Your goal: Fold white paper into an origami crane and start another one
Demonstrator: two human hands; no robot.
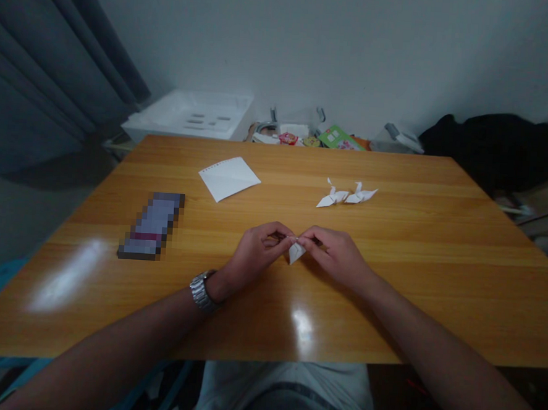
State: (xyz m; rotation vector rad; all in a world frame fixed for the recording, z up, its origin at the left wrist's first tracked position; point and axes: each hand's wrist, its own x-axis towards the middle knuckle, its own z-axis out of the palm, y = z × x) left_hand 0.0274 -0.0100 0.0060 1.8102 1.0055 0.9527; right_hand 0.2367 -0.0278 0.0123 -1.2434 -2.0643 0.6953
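From the head view, it all hung on one tiny pinch: the left hand (253, 247) and the right hand (338, 255) met low over the middle of the counter (439, 240), fingers (280, 247) and thumbs drawn together with hardly any gap, both gripping the top of a small folded white paper (296, 252) whose point hung toward the person. Tricky spot, this! A tug outward by either side could have torn the paper at a crease; a slack thumb could have let a layer spring loose, or a slanting press could have set a crooked fold. Beyond, the left paper crane (334, 197) and the right paper crane (360, 195) looked light enough for a brushing knuckle to topple. Now, what couldn't be seen: the fingertips covered the paper's upper edge, so its layers were anyone's guess, and whether its tip touched the wood was unclear. Whether the cranes touched was too fine to call. Coarse squares masked the smartphone (149, 228), the counter's far edge cut off the bottom of the white tray (191, 113), and the dark heap (491, 141) at right was just a murky shape.
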